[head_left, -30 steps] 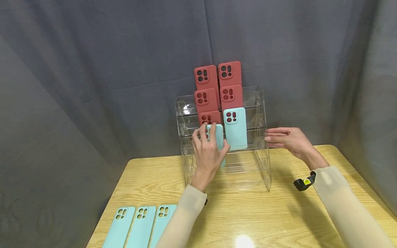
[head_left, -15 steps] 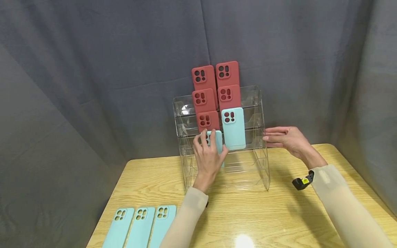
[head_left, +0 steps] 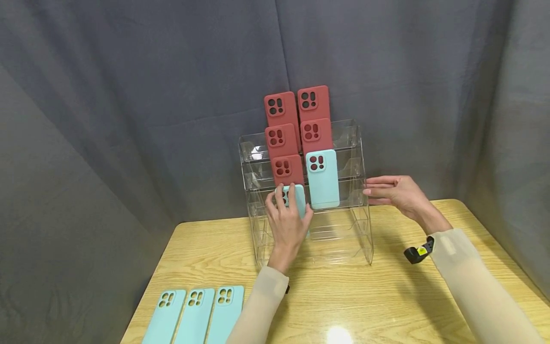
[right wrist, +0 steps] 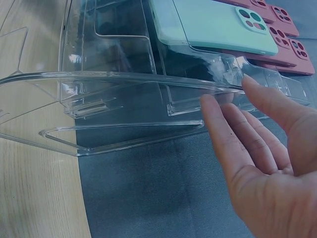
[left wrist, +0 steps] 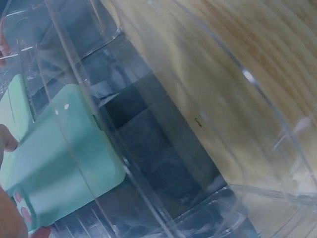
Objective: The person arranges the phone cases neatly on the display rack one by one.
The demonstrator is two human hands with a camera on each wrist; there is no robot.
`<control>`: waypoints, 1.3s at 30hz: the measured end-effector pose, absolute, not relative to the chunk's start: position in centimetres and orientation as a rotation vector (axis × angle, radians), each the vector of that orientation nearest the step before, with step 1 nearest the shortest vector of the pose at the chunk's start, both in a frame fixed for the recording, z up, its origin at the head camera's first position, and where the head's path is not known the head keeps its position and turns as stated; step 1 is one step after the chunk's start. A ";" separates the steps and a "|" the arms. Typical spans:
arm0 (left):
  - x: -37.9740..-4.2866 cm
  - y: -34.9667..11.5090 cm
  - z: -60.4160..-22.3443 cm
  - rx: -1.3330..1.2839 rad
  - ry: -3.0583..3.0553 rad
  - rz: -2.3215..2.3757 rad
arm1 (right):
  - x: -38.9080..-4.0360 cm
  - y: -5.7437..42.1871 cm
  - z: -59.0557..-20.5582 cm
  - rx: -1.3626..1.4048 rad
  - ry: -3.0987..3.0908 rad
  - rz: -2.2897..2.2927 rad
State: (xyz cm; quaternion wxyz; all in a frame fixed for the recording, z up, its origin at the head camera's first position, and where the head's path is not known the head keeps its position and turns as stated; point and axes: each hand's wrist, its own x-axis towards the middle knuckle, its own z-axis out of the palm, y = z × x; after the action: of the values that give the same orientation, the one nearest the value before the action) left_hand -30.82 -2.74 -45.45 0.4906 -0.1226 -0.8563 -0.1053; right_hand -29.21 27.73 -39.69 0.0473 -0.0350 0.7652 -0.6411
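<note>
My left hand (head_left: 285, 225) holds a mint phone case (head_left: 299, 195) low in the left column of a clear acrylic display rack (head_left: 343, 137). Its fingertips are over the case's upper end, with the thumb along the right edge. In the left wrist view this mint case (left wrist: 74, 153) lies behind clear plastic. Against the rack's right side panel, my right hand (head_left: 406, 197) rests with fingers nearly straight. The right wrist view shows its fingertips (right wrist: 210, 101) and thumb at the panel's edge. A second mint case (head_left: 324, 184) stands in the right column.
Red phone cases (head_left: 281, 138) stand in the upper tiers, three in the left column and two in the right (head_left: 317, 134). Three more mint cases (head_left: 195, 315) lie in a row at the wooden table's (head_left: 343, 296) front left. A grey curtain (head_left: 193, 95) hangs behind.
My left hand has lowered the mint case, uncovering more of the red case above it. My right hand has stayed at the rack's side. The view has shifted slightly.
</note>
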 end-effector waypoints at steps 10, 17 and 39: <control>-30.5 -3.5 -45.6 -0.338 -2.076 -0.225 | -29.2 27.8 -39.7 -0.115 2.312 -1.973; -29.5 -4.8 -45.3 -0.391 -2.064 -0.245 | -29.1 27.8 -39.6 -0.109 2.310 -1.973; -24.0 -14.7 -46.1 -0.496 -2.264 -0.635 | -29.3 27.9 -39.9 -0.128 2.292 -1.991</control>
State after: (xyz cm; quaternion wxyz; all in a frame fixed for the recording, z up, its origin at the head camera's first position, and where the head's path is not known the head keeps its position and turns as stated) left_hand -24.05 -14.73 -46.10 0.3608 -0.1925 -0.8787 -0.2464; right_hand -29.35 27.94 -39.86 0.0512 -0.0420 0.7533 -0.6544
